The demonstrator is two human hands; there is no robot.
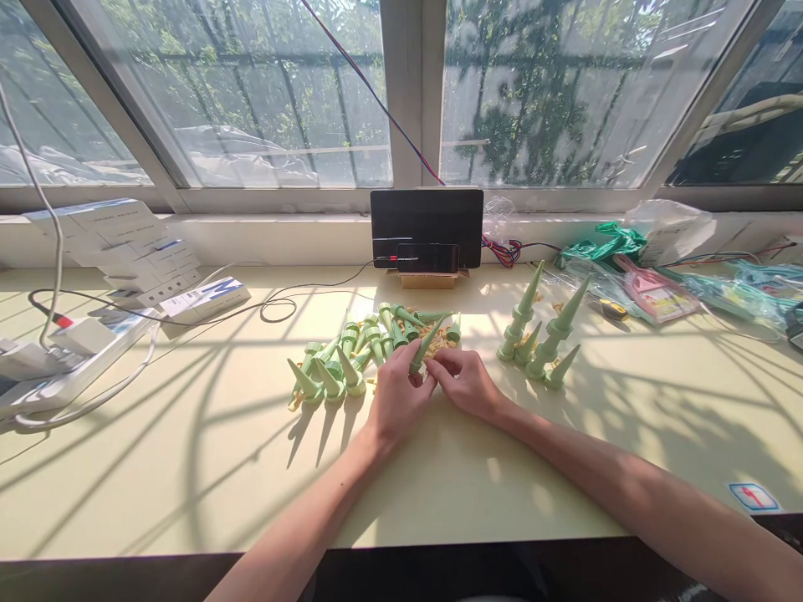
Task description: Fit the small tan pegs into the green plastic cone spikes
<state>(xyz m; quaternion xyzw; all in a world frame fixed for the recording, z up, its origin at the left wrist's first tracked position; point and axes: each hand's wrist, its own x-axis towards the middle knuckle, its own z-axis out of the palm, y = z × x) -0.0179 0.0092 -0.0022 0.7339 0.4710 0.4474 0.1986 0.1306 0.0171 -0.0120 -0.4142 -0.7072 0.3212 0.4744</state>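
Note:
My left hand (405,395) is closed around a pale green plastic plant watering spike (427,345), its tip pointing up and to the right. Close beside it, the fingertips of my right hand (467,382) are pinched at the spike's lower end; whatever they grip is too small or hidden to make out. Behind my hands lies a pile of similar green spikes (373,336), with small yellow pieces (439,336) among them. Several spikes (330,382) stand point-up at the pile's front left. To the right, more spikes (544,351) stand upright, some stacked on others.
A dark tablet (427,219) with a phone (428,259) before it stands at the window. White boxes (129,251) and a power strip (94,359) occupy the left. Plastic bags (658,288) and a yellow-black tool (611,308) lie at the back right. Cables cross the table (251,510).

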